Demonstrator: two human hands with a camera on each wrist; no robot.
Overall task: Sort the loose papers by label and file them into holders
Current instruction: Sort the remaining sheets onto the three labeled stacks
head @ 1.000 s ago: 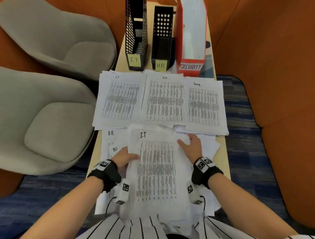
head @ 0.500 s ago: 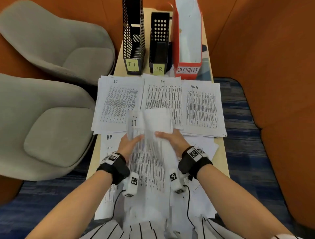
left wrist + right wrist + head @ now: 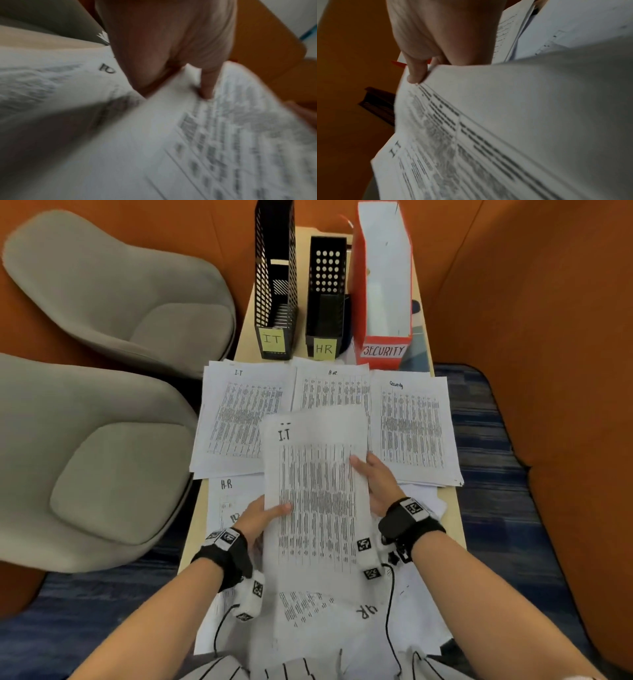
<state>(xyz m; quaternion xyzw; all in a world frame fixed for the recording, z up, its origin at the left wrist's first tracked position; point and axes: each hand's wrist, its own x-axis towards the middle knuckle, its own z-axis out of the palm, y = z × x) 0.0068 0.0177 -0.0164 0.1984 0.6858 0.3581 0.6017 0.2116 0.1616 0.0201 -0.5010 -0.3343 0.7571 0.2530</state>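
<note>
A printed sheet headed I.T [image 3: 317,491] is held up over the table, text facing me. My left hand [image 3: 263,517] pinches its left edge, thumb on top [image 3: 208,86]. My right hand [image 3: 375,479] pinches its right edge, thumb on the print [image 3: 417,73]. Behind it lie three sorted stacks: the I.T stack [image 3: 236,419], the H.R stack [image 3: 334,386] and the Security stack [image 3: 412,426]. At the table's far end stand the black mesh IT holder [image 3: 275,285], the black HR holder [image 3: 327,299] and the red SECURITY holder [image 3: 383,285].
Loose papers, one marked H.R [image 3: 227,498], lie under my hands and down to the near edge of the narrow table [image 3: 448,508]. Two grey chairs [image 3: 102,453] stand close on the left. An orange wall [image 3: 548,371] closes in on the right.
The I.T sheet came up off the loose pile, buckled between both hands, and is now spread flat and held further forward, over the sorted stacks.
</note>
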